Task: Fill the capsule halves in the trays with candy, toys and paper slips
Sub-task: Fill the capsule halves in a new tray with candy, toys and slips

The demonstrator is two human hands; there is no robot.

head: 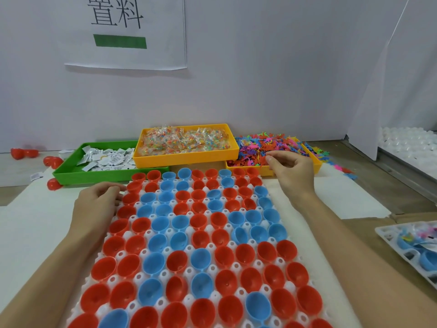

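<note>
1. A white tray point(132, 306) lies on a white mat point(35, 233) in the near middle of the table. It is packed with open red halves point(223, 254) and blue halves point(201, 256), hollow side up.
2. No candy, toy or slip can be made out in any half on this tray.
3. The left hand point(97, 204) rests at the tray's far left edge. Its fingers curl loosely, with the tips touching or just beside the red halves there; whether it grips the tray cannot be told.
4. The right hand point(292, 174) is raised over the tray's far right corner, at the near edge of the toy bin. Its fingers are bent, thumb and forefinger drawn close together; whether a toy is pinched between them cannot be told.
5. Three bins stand at the far side of the tray. The green bin point(71, 172) on the left holds paper slips point(106, 159).
6. The yellow bin point(184, 159) in the middle holds candy packets point(186, 140), and its left end sits over the green bin's right end.
7. A second yellow bin point(248, 170) on the right is heaped with small coloured toys point(260, 147), some spilled on the table to its right.
8. Loose red capsules point(53, 162) lie left of the green bin.
9. Another tray point(387, 235) with blue halves shows at the near right edge.
10. A paper sign point(137, 31) hangs on the far wall.
</note>
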